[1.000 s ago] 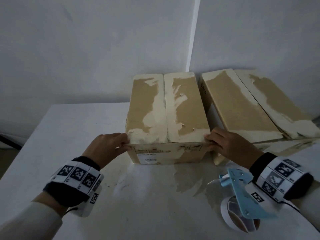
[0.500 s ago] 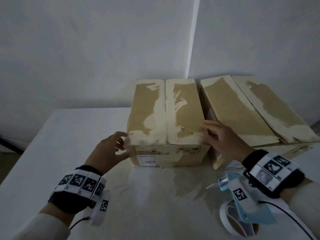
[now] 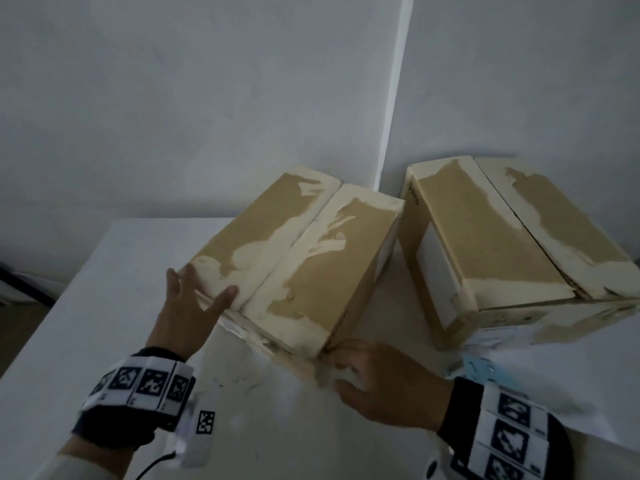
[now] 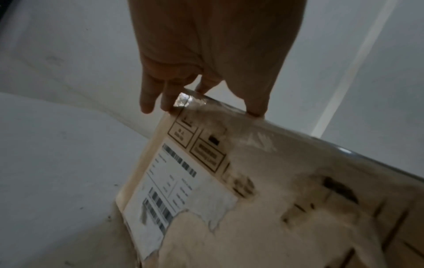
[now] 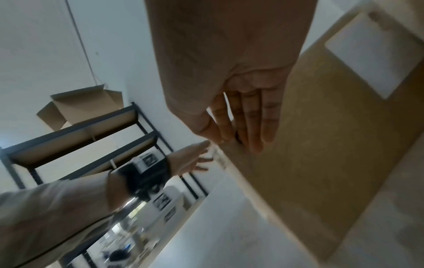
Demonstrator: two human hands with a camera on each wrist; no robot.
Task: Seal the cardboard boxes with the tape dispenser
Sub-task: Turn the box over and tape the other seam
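Observation:
The nearer cardboard box [image 3: 304,258] lies askew on the white table [image 3: 104,306], flaps closed, its centre seam running from near left to far right. My left hand [image 3: 201,285] rests on the top near-left corner with fingers spread and straight, thumb on the flap; the left wrist view shows the left hand's fingertips [image 4: 201,101] over the top edge above the labelled end face [image 4: 252,199]. My right hand [image 3: 349,368] is at the near right corner; its straight fingers [image 5: 245,127] press flat on the box side [image 5: 321,145]. A blue tape dispenser [image 3: 479,367] peeks out behind my right wrist.
A second closed cardboard box [image 3: 502,237] stands at the right against the wall, a narrow gap from the first. The table's left edge is near. A dark metal shelf [image 5: 80,130] with an open box [image 5: 75,105] stands behind me.
The nearer box has turned clockwise. My left hand went from its near-left corner up onto the top; my right hand dropped from the top right edge to the near right corner.

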